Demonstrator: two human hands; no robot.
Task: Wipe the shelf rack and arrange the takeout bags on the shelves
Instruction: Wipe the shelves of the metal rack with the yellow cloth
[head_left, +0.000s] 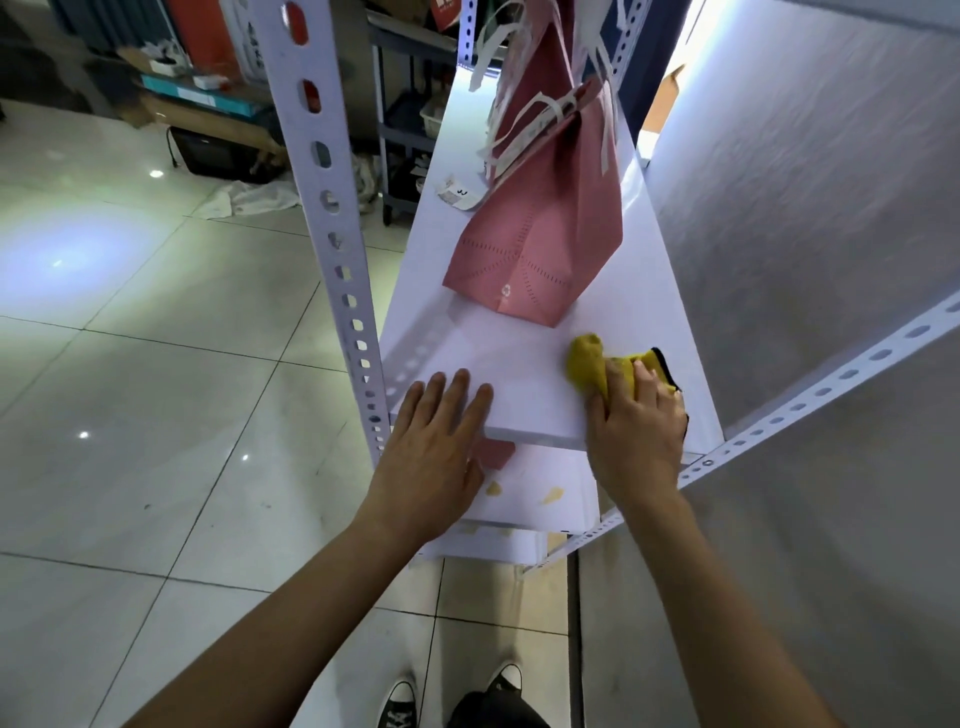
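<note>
Both forearms come into view bare from the lower edge up to the wrists; no sleeve, watch, band or ring shows on them. The left hand and right hand are bare too, without gloves, and the fingernails look short and unpainted. Down at the bottom edge are the feet, in black canvas sneakers with white rubber toe caps, white soles and white laces; the right shoe matches the left. Dark trousers cover the legs above the shoes, black or near black, their cut too cropped to tell.
</note>
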